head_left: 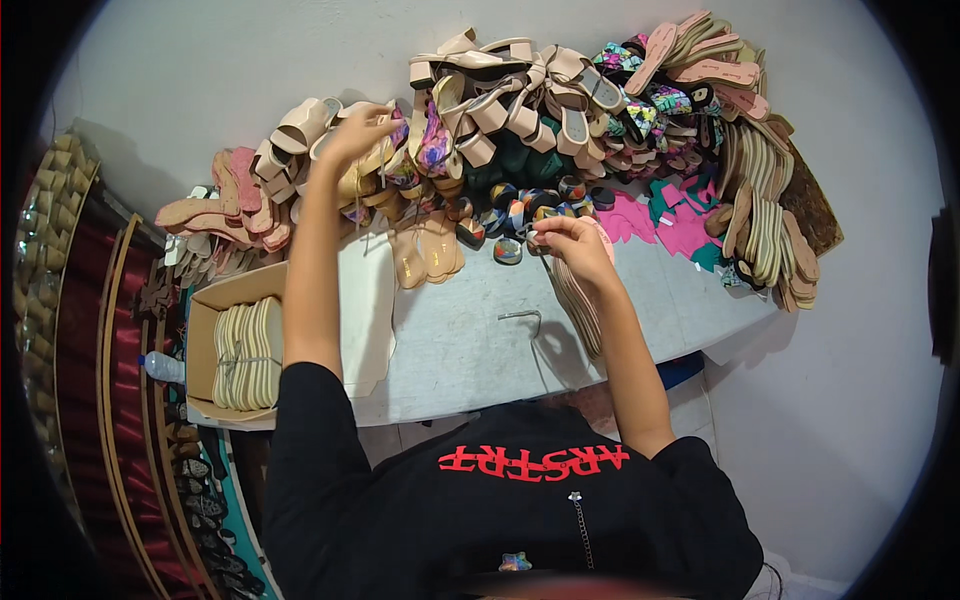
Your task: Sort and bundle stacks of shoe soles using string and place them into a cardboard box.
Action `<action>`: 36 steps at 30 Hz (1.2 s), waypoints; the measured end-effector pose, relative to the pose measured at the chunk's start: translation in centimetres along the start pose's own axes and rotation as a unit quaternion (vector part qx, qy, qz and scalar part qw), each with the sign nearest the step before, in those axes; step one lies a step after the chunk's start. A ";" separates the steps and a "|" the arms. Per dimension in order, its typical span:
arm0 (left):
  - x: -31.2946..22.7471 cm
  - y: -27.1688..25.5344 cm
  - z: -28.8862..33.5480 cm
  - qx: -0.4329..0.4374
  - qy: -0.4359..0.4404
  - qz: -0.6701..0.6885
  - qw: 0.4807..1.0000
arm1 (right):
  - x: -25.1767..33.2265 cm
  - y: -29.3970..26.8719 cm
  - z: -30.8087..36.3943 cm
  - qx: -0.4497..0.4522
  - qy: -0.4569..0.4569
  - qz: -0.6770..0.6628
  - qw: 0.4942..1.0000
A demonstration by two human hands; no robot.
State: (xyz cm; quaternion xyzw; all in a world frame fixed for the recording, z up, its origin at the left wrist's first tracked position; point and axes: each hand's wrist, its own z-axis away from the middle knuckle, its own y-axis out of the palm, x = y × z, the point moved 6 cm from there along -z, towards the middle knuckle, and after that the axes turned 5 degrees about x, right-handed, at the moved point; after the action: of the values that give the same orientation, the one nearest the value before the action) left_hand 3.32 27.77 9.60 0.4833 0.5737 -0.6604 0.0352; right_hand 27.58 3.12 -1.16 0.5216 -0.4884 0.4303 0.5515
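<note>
My left hand [358,136] is raised at the back left, above the beige sandals [303,127] and flower-patterned shoe parts [436,145]. Its fingers stretch to the right, apart, with no held thing visible. Over the middle of the table, my right hand [580,252] pinches its thumb and fingers together beside a group of multicoloured shoe heels [508,250]. Whatever lies between those fingertips is too small to make out. A row of stacked insoles [573,300] extends below the right hand and is partly covered by it. Tan insoles [428,250] lie between the two hands.
A bent metal rod [522,316] lies on the pale table [460,350]. At the left stands a cardboard box [197,350] of bundled insoles [248,355]. Pink cut pieces [678,237] and stacked soles [755,190] fill the right side; heeled sandals [490,110] pile against the wall.
</note>
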 end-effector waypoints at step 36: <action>-10.9 24.8 20.6 -0.050 -0.066 0.207 0.975 | 1.8 -22.7 9.8 -0.158 -0.100 0.579 0.793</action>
State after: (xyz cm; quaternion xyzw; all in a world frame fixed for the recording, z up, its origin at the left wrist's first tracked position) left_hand 11.69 -2.55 -3.51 0.5446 0.4896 -0.6398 0.2331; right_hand 49.27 -8.64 -3.07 0.0865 -0.8127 0.5316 0.2224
